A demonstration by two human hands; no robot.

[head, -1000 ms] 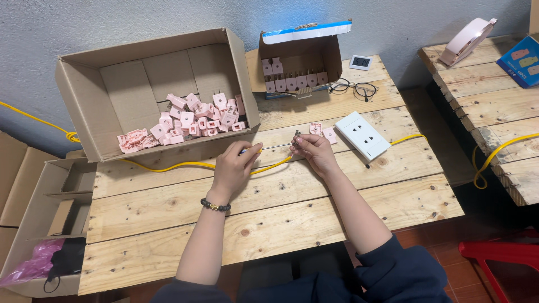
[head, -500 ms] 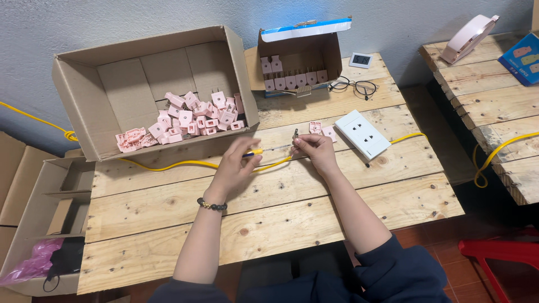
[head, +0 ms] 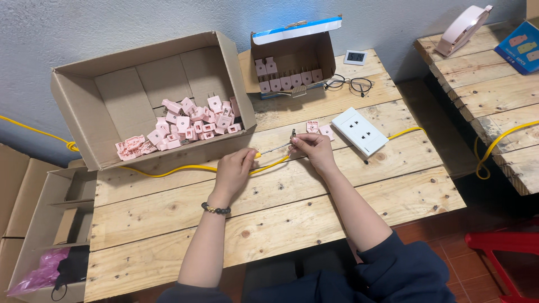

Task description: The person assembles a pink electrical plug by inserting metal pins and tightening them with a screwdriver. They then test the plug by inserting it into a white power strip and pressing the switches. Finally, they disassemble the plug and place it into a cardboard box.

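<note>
Shifted left: left hand (head: 236, 168), now gripping screwdriver (head: 273, 149) handle. Right hand (head: 314, 148) pinches small part at tip. Step: screw fastening; next calls for steady turning.

Bright, even light (sharp, soft shadows)

The table (head: 281, 213) was rough, bare wood with knots. The boxes (head: 146, 84) were matt brown cardboard. The plugs (head: 191, 123) looked like smooth pink plastic, the socket (head: 359, 132) glossy white plastic, the cable (head: 185, 168) smooth yellow.
</note>
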